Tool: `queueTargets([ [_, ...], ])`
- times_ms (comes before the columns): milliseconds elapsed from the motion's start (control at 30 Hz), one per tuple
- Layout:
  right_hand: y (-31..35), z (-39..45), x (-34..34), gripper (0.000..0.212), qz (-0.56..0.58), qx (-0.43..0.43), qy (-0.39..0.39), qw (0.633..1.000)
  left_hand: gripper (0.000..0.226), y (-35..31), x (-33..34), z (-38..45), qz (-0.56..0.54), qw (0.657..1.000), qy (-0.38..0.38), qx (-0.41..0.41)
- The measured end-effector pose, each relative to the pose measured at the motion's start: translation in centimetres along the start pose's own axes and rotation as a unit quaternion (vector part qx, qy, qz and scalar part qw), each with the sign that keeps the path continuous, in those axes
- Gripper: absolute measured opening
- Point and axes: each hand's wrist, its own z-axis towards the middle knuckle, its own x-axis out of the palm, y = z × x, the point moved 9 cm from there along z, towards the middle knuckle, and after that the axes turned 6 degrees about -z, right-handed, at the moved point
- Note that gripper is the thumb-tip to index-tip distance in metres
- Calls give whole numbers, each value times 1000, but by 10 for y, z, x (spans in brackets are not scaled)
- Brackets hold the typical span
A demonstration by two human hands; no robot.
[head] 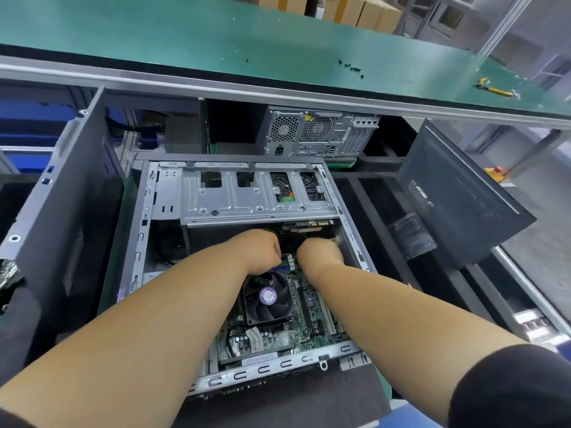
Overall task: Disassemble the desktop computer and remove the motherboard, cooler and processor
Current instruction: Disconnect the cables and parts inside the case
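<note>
Two bare forearms reach into the open grey steel desktop case (234,193). Left hand (262,250) and right hand (321,253) curl at twelve o'clock of the black fan cooler (267,299) on the green motherboard (309,310), likely freeing cables; what they grip I cannot tell.

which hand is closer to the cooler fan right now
Left. The left hand sits just above the cooler fan, nearly touching its top edge; the right hand is further off, up and right.
</note>
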Motion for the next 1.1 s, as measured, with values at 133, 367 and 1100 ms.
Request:
queueTargets([
  [133, 3, -1, 1, 27, -40, -7, -16, 999, 24, 0, -1, 0, -5, 1000, -3, 1],
  [367, 5, -2, 3, 32, -82, -11, -18, 996, 23, 1, 2, -2, -14, 1000, 6, 3],
  [1100, 2, 3, 8, 35, -149, 11, -51, 987, 10, -2, 6, 0, 10, 999, 33, 13],
])
